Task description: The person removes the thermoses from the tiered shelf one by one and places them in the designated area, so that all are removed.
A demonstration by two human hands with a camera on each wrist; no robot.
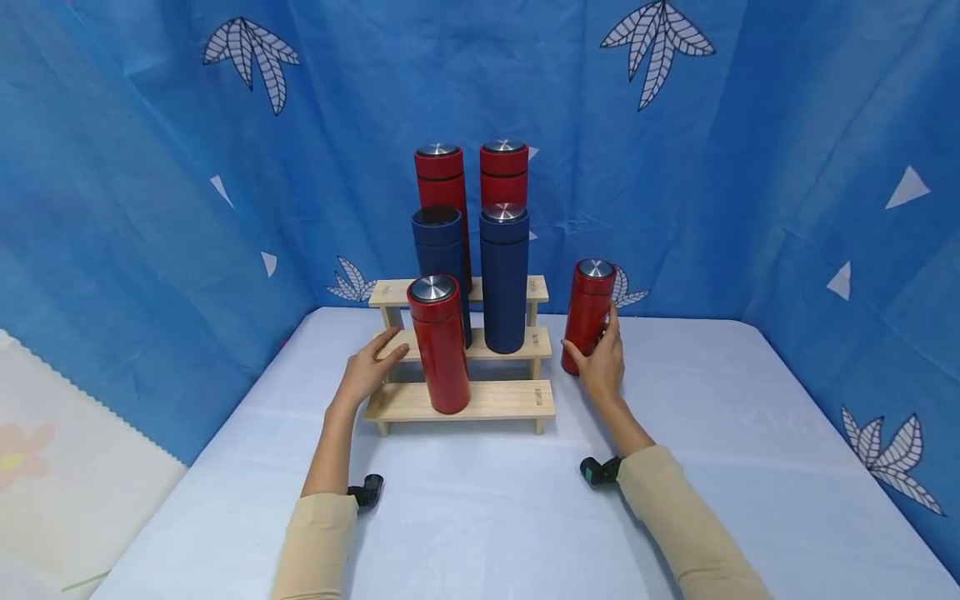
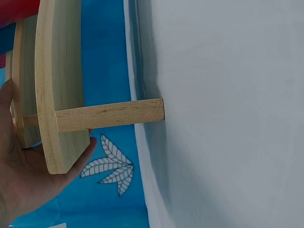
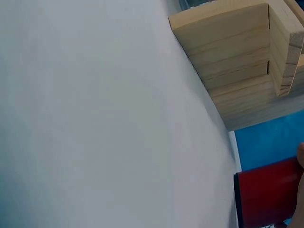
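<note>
My right hand (image 1: pixel 603 362) grips the lower part of a red thermos bottle (image 1: pixel 587 312) with a steel-topped lid, right of the wooden three-step stand (image 1: pixel 498 400). The bottle leans slightly; whether its base touches the table cannot be told. My left hand (image 1: pixel 366 371) is at the stand's left end, fingers extended beside the middle step, thumb apart from them. In the left wrist view, that hand (image 2: pixel 28 183) lies close behind the board ends. Another red bottle (image 1: pixel 441 350) stands on the lowest step, two blue bottles (image 1: pixel 506 283) on the middle, and two red bottles (image 1: pixel 504 175) on top.
A white cloth (image 1: pixel 480 508) covers the table under the stand. Blue patterned fabric (image 1: pixel 480 67) hangs close behind and along the sides. A small black device (image 1: pixel 367 492) is on the left wrist, another black device (image 1: pixel 600 471) on the right.
</note>
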